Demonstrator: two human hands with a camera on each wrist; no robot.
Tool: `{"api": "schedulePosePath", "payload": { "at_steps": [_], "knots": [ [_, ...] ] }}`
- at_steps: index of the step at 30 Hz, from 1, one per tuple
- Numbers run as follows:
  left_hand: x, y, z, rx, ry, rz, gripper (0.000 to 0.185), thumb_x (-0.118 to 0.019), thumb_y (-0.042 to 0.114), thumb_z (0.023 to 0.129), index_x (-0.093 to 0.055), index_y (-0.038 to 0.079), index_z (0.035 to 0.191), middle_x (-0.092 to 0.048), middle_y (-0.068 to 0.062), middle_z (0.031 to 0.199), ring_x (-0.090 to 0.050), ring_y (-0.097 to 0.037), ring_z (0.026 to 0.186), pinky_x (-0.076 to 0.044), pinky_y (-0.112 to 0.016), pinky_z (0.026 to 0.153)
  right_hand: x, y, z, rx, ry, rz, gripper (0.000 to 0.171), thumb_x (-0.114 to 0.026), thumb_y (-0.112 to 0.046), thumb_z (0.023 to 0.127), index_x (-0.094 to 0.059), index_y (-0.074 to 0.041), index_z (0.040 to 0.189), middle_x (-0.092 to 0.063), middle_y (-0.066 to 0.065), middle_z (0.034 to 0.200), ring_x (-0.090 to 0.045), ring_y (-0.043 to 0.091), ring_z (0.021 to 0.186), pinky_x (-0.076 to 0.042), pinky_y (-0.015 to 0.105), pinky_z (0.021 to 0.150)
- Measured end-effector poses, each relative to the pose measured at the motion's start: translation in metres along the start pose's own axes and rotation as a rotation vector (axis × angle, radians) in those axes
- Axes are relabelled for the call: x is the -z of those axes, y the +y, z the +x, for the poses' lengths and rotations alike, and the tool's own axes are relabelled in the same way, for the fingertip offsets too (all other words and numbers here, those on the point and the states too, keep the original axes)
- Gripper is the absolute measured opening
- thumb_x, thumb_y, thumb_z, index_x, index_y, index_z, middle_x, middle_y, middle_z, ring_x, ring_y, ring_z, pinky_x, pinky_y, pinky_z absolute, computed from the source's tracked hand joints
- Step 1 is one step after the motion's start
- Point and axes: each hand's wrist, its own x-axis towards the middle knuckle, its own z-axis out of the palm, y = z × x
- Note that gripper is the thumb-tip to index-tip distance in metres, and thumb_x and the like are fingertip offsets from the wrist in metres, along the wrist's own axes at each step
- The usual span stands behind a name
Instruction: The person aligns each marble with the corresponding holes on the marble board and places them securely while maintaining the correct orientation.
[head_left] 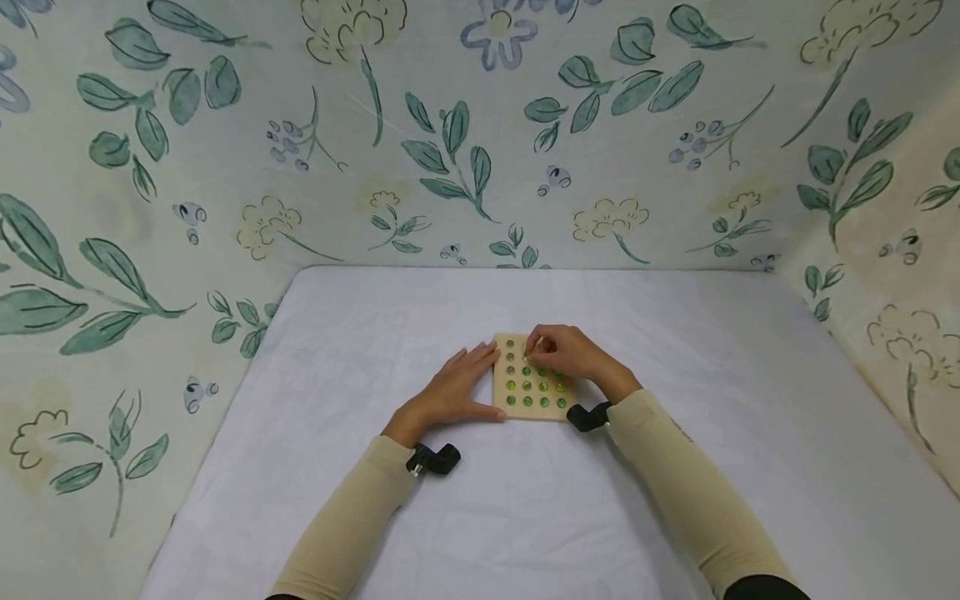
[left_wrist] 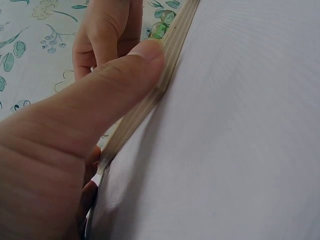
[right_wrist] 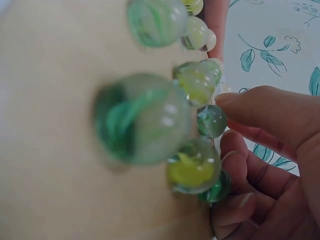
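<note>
A square light wooden board (head_left: 519, 412) lies on the white cloth, with rows of green and yellow glass marbles (head_left: 527, 386) on it. My left hand (head_left: 455, 390) spreads along the board's left side, fingers fairly straight. Its thumb (left_wrist: 145, 52) presses the near edge. Over the upper part of the board, my right hand (head_left: 568, 350) pinches a small glass marble between thumb and fingertips, mostly hidden by them. In the right wrist view a large green-swirled marble (right_wrist: 142, 120) stands close to the camera, and a yellow-swirled marble (right_wrist: 194, 167) sits near the fingers.
White cloth (head_left: 375, 333) covers the table around the board. A floral fabric backdrop (head_left: 450, 208) rises behind and at both sides. A black wrist camera (head_left: 435, 458) sits on the left wrist, another black camera (head_left: 588, 417) on the right, near the board's near right corner.
</note>
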Motion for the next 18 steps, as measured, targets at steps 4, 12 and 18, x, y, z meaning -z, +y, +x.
{"api": "schedulePosePath", "payload": {
  "at_steps": [4, 12, 18],
  "knots": [
    [0.0018, 0.001, 0.0, 0.001, -0.003, 0.001, 0.112, -0.066, 0.073, 0.073, -0.017, 0.015, 0.156, -0.009, 0.004, 0.161, -0.005, -0.011, 0.147, -0.001, -0.031, 0.12, -0.0002, -0.0007, 0.0, 0.014, 0.004, -0.006, 0.009, -0.068, -0.02, 0.09, -0.064, -0.015, 0.097, -0.059, 0.003, 0.076, -0.053, 0.018, 0.065, -0.045, 0.028, 0.057],
    [0.0018, 0.0004, 0.0006, 0.005, -0.012, 0.013, 0.112, -0.065, 0.073, 0.073, -0.016, 0.016, 0.156, -0.009, 0.006, 0.161, -0.004, -0.01, 0.147, 0.001, -0.03, 0.12, 0.0013, -0.0016, -0.0014, 0.007, -0.014, -0.016, 0.012, -0.067, -0.021, 0.091, -0.064, -0.015, 0.101, -0.059, 0.003, 0.078, -0.052, 0.017, 0.066, -0.044, 0.027, 0.056],
    [0.0014, -0.0002, 0.0009, 0.008, -0.018, 0.008, 0.112, -0.066, 0.073, 0.073, -0.016, 0.017, 0.156, -0.008, 0.007, 0.161, -0.004, -0.009, 0.147, 0.001, -0.029, 0.119, 0.0014, -0.0031, -0.001, -0.002, -0.016, -0.014, 0.011, -0.067, -0.021, 0.091, -0.064, -0.015, 0.1, -0.058, 0.003, 0.078, -0.052, 0.017, 0.065, -0.044, 0.028, 0.057]
  ]
}}
